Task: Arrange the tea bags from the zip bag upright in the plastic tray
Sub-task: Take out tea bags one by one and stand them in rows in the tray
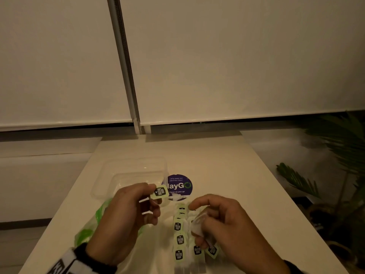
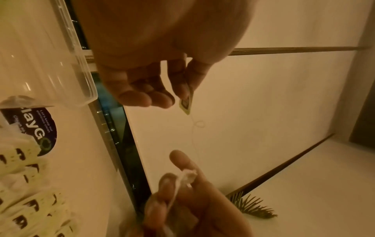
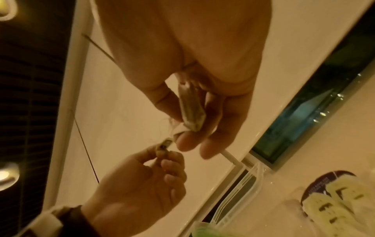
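Overhead, the left hand (image 1: 126, 210) pinches a pale-green paper tag (image 1: 160, 192) while the right hand (image 1: 223, 224) grasps its soft white tea bag (image 1: 197, 226). The clear plastic tray (image 1: 110, 180) looks empty; the green-edged zip bag (image 1: 88, 226) lies under the left wrist, more tagged bags (image 1: 179, 240) on the white table (image 1: 237, 165).

From the left wrist, a thin string (image 2: 193, 136) joins tag and bag.

From the right wrist, the pouch looks limp, light and tearable; best held by its body.
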`<control>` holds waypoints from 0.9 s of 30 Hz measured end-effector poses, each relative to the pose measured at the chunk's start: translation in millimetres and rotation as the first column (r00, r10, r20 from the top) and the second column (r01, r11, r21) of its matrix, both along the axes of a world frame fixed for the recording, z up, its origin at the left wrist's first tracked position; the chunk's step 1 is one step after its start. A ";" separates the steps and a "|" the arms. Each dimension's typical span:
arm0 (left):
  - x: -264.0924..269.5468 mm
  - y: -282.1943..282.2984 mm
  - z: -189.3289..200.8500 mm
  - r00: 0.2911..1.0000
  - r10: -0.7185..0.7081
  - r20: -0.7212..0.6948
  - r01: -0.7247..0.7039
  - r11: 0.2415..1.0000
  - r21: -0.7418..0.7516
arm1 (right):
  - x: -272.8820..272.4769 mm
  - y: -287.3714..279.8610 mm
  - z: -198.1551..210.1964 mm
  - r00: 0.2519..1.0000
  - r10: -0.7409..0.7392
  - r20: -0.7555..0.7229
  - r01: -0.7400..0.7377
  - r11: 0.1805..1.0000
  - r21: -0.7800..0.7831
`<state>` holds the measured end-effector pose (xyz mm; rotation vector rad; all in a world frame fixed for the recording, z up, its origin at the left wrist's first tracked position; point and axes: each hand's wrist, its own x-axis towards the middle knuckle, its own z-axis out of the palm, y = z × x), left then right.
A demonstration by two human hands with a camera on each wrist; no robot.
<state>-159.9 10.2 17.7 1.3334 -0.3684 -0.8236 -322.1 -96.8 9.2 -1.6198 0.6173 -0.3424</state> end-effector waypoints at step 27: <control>-46.1 1.6 -34.4 0.796 -0.604 -0.041 0.574 0.774 -0.266 | 6.9 -0.6 32.9 0.975 -0.005 0.221 -0.044 0.975 0.219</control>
